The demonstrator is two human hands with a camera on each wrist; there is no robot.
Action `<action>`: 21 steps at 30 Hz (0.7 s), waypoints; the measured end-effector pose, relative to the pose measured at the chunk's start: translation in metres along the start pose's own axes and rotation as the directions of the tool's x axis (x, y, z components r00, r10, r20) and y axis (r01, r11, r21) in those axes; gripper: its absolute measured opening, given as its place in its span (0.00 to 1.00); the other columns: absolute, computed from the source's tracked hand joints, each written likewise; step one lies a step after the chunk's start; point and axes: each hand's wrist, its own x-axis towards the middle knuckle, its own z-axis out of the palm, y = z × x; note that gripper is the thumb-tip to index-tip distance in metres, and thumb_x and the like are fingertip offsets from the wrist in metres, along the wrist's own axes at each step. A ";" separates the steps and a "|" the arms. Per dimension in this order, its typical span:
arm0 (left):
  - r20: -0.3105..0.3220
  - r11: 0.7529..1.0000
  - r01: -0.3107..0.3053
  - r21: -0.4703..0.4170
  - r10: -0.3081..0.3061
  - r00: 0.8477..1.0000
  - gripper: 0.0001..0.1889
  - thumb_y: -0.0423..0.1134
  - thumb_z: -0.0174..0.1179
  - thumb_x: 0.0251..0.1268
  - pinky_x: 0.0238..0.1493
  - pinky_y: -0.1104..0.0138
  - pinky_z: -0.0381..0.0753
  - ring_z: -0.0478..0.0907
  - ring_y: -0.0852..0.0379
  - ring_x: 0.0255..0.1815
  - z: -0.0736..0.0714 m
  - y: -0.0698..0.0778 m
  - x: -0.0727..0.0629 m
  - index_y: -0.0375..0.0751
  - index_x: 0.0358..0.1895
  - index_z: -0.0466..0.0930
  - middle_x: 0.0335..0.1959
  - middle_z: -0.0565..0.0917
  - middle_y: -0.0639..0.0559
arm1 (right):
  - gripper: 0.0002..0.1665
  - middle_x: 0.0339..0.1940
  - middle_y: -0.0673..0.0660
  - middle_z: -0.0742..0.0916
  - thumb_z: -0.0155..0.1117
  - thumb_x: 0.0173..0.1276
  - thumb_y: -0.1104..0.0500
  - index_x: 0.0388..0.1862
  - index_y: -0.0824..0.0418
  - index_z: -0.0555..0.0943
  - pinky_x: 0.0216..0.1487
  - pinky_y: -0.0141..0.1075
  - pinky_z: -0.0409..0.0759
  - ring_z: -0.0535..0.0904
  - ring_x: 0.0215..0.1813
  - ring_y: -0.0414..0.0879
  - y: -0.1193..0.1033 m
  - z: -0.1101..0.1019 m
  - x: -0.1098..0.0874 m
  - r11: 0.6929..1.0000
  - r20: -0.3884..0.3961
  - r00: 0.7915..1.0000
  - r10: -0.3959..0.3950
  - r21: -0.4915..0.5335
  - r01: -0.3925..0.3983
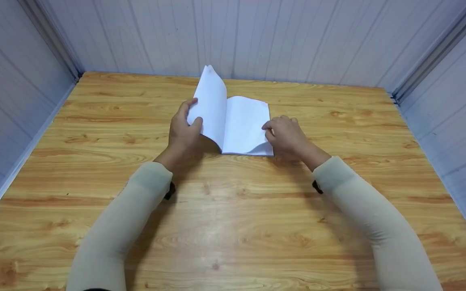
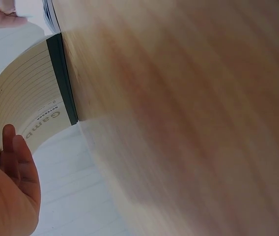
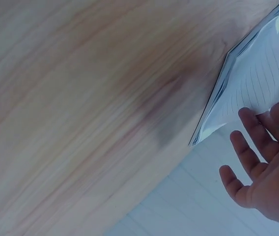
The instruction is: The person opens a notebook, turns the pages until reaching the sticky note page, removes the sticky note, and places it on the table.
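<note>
An open notebook (image 1: 246,125) with white ruled pages lies near the far middle of the table. My left hand (image 1: 183,126) grips its left part, thumb on the pages and fingers behind, holding that side raised and curved. In the left wrist view the notebook's tan cover (image 2: 26,88) shows, with a dark green spine strip (image 2: 62,78) and printed lettering. At the right edge, my right hand (image 1: 285,132) pinches a page (image 3: 257,83) between thumb and index finger. That page's lower corner bends up, and the other fingers are spread apart in the right wrist view.
The wood-grain table (image 1: 233,218) spreads out all around the notebook. White panelled walls (image 1: 257,40) stand at its back and both sides. Dark bands (image 1: 170,190) show at both sleeve cuffs.
</note>
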 end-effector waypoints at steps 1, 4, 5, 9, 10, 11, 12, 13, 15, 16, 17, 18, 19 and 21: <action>0.000 1.000 -0.002 -0.003 0.002 1.000 0.28 0.38 0.48 0.64 0.67 0.59 0.63 0.65 0.57 0.63 0.000 0.000 0.000 0.57 0.69 0.63 0.71 0.66 0.56 | 0.18 0.50 0.56 0.87 0.52 0.69 0.55 0.51 0.59 0.84 0.55 0.54 0.66 0.77 0.54 0.56 -0.001 -0.001 0.000 0.999 -0.004 1.000 0.016 0.038 -0.016; 0.002 1.000 -0.001 -0.009 0.002 1.000 0.28 0.38 0.48 0.64 0.68 0.59 0.62 0.65 0.57 0.63 -0.001 -0.001 0.000 0.57 0.69 0.63 0.71 0.65 0.57 | 0.20 0.45 0.57 0.87 0.58 0.66 0.55 0.54 0.61 0.81 0.56 0.50 0.69 0.79 0.50 0.52 -0.004 -0.003 0.000 0.972 0.009 0.993 0.116 0.204 -0.115; 0.004 1.000 -0.001 -0.011 0.001 1.000 0.28 0.38 0.48 0.64 0.68 0.59 0.62 0.65 0.57 0.63 -0.001 -0.001 0.000 0.57 0.69 0.63 0.71 0.65 0.56 | 0.22 0.42 0.57 0.87 0.61 0.64 0.55 0.56 0.62 0.80 0.55 0.47 0.71 0.79 0.46 0.50 -0.005 -0.004 -0.001 0.949 0.021 0.987 0.162 0.271 -0.162; 0.005 1.000 -0.004 -0.002 0.004 1.000 0.28 0.38 0.48 0.64 0.68 0.59 0.61 0.64 0.58 0.64 -0.001 -0.001 0.001 0.57 0.69 0.63 0.72 0.65 0.58 | 0.31 0.36 0.56 0.82 0.64 0.60 0.58 0.62 0.67 0.74 0.43 0.37 0.74 0.74 0.36 0.45 -0.011 -0.007 -0.001 0.816 0.107 0.931 0.350 0.453 -0.359; 0.004 1.000 -0.008 0.001 0.008 1.000 0.28 0.38 0.48 0.64 0.69 0.59 0.60 0.64 0.58 0.64 -0.001 -0.001 0.001 0.57 0.69 0.63 0.72 0.65 0.58 | 0.31 0.36 0.55 0.81 0.64 0.59 0.58 0.62 0.67 0.74 0.42 0.36 0.74 0.73 0.35 0.45 -0.012 -0.008 -0.001 0.792 0.123 0.918 0.378 0.469 -0.390; 0.004 1.000 -0.007 0.003 0.007 1.000 0.28 0.38 0.48 0.64 0.69 0.60 0.60 0.64 0.58 0.64 -0.001 -0.001 0.000 0.57 0.69 0.63 0.72 0.65 0.58 | 0.30 0.35 0.55 0.81 0.65 0.59 0.58 0.61 0.67 0.75 0.41 0.35 0.73 0.72 0.35 0.44 -0.013 -0.009 -0.001 0.779 0.136 0.908 0.396 0.474 -0.411; 0.000 1.000 -0.012 0.007 0.012 1.000 0.28 0.38 0.48 0.64 0.69 0.60 0.61 0.64 0.58 0.64 -0.001 -0.001 0.000 0.56 0.69 0.63 0.72 0.65 0.58 | 0.29 0.35 0.55 0.81 0.65 0.59 0.58 0.59 0.67 0.77 0.40 0.35 0.72 0.72 0.35 0.44 -0.015 -0.010 -0.002 0.774 0.142 0.903 0.405 0.472 -0.422; -0.002 1.000 -0.014 0.008 0.014 1.000 0.28 0.38 0.48 0.64 0.68 0.60 0.61 0.64 0.59 0.64 -0.001 -0.001 0.000 0.56 0.69 0.63 0.72 0.65 0.58 | 0.27 0.35 0.55 0.81 0.65 0.59 0.57 0.58 0.66 0.78 0.40 0.35 0.72 0.72 0.35 0.44 -0.016 -0.010 -0.002 0.774 0.144 0.903 0.405 0.471 -0.423; -0.008 0.999 -0.044 0.015 0.044 0.999 0.28 0.36 0.48 0.63 0.68 0.60 0.61 0.64 0.59 0.65 -0.001 -0.001 0.000 0.52 0.69 0.64 0.72 0.66 0.56 | 0.24 0.34 0.54 0.81 0.63 0.60 0.57 0.55 0.64 0.80 0.39 0.34 0.71 0.72 0.35 0.44 -0.018 -0.010 -0.003 0.790 0.129 0.913 0.388 0.464 -0.401; -0.014 0.998 -0.060 0.022 0.060 0.998 0.28 0.36 0.48 0.63 0.68 0.61 0.61 0.64 0.59 0.66 -0.001 0.000 0.000 0.51 0.69 0.64 0.72 0.66 0.55 | 0.23 0.33 0.54 0.81 0.63 0.61 0.56 0.55 0.63 0.80 0.38 0.34 0.71 0.73 0.34 0.44 -0.019 -0.010 -0.003 0.799 0.117 0.921 0.373 0.463 -0.382; -0.017 0.997 -0.067 0.026 0.067 0.998 0.28 0.36 0.47 0.63 0.68 0.62 0.62 0.65 0.59 0.65 -0.001 0.000 0.000 0.50 0.69 0.64 0.72 0.66 0.55 | 0.22 0.32 0.54 0.82 0.61 0.61 0.56 0.54 0.62 0.80 0.37 0.34 0.71 0.74 0.34 0.43 -0.020 -0.009 -0.004 0.811 0.102 0.929 0.355 0.461 -0.360; -0.020 0.997 -0.073 0.031 0.073 0.997 0.28 0.36 0.47 0.62 0.68 0.62 0.62 0.64 0.60 0.66 0.000 0.000 0.000 0.49 0.69 0.64 0.72 0.66 0.54 | 0.22 0.32 0.54 0.83 0.60 0.62 0.56 0.54 0.62 0.80 0.36 0.34 0.71 0.74 0.33 0.43 -0.021 -0.009 -0.005 0.820 0.085 0.939 0.334 0.464 -0.334; -0.022 0.996 -0.077 0.036 0.078 0.997 0.28 0.36 0.47 0.62 0.68 0.63 0.62 0.64 0.60 0.66 0.000 0.000 0.001 0.49 0.69 0.64 0.72 0.66 0.54 | 0.22 0.32 0.54 0.83 0.59 0.62 0.56 0.55 0.61 0.79 0.36 0.34 0.72 0.75 0.33 0.43 -0.023 -0.008 -0.006 0.830 0.069 0.948 0.310 0.467 -0.306; -0.027 0.996 -0.079 0.044 0.080 0.996 0.28 0.36 0.47 0.62 0.68 0.64 0.62 0.64 0.61 0.67 0.000 0.000 0.001 0.48 0.69 0.65 0.72 0.67 0.54 | 0.22 0.32 0.55 0.84 0.58 0.64 0.55 0.55 0.60 0.79 0.35 0.34 0.73 0.77 0.33 0.43 -0.026 -0.006 -0.007 0.850 0.033 0.964 0.263 0.465 -0.248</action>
